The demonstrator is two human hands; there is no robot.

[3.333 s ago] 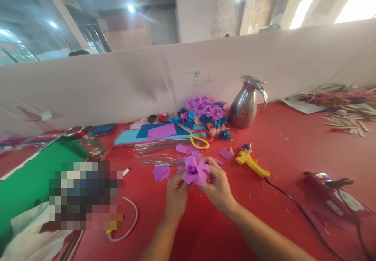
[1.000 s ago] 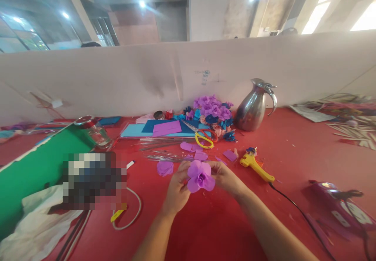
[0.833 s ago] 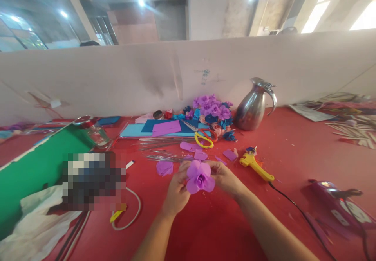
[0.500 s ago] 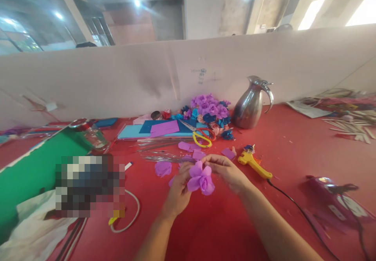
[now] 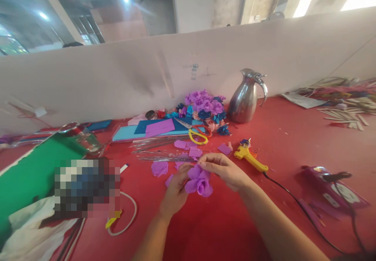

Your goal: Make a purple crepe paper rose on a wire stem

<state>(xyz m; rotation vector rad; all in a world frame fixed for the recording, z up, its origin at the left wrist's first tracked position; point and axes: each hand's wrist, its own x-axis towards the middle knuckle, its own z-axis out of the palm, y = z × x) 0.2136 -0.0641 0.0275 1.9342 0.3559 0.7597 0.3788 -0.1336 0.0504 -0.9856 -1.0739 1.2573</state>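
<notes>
A purple paper flower (image 5: 200, 183) is held over the red table, its open petals facing me. My left hand (image 5: 178, 182) is closed around the flower's lower left side; the stem is hidden. With thumb and fingers pinched, my right hand (image 5: 221, 170) grips an upper petal of the same flower. Just beyond the hands lie loose purple paper petals (image 5: 160, 168) and a bundle of thin wires (image 5: 164, 156). Yellow-handled scissors (image 5: 198, 135) rest on stacked coloured paper sheets (image 5: 160, 128).
A yellow glue gun (image 5: 251, 157) lies right of my hands, its cord running toward a purple power strip (image 5: 337, 194). Behind stand a steel jug (image 5: 244, 98) and a heap of finished paper flowers (image 5: 205, 103). A glass jar (image 5: 85, 137) lies at left, near a pixelated patch.
The view has shifted slightly, so the table's things sit further left. My right fingers have come down onto the flower's upper petal; the left hand keeps its hold.
</notes>
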